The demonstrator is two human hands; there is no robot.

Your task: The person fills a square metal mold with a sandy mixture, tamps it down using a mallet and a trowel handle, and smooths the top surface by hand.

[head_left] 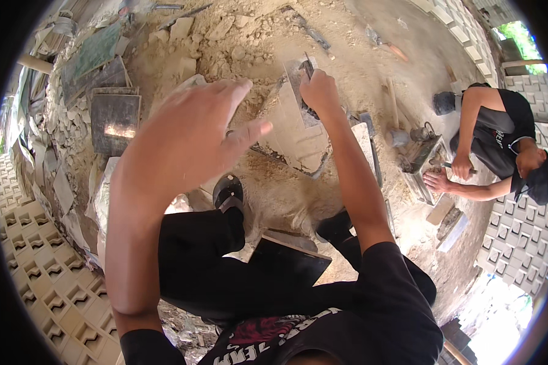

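Note:
My left hand (198,131) is raised in the left-centre, large and slightly blurred. Its fingers are stretched out with the thumb apart, and nothing is in it. My right hand (320,92) is closed around a dark-handled tool (309,66), whose end sticks up past the fist. What kind of tool it is, I cannot make out, as the fist hides much of it. Beneath the right hand lies a pale, dusty flat slab (289,131) with ragged, dark-edged sides. A dark board (291,260) rests on the ground between my feet.
To the right, a co-worker crouches over an open box-shaped mould (425,159), holding a tool in one hand. Dark square boards (115,121) and loose rubble (228,45) lie far left. Patterned pale blocks (58,274) stand at left and right. Small tools (388,45) lie on the dirt.

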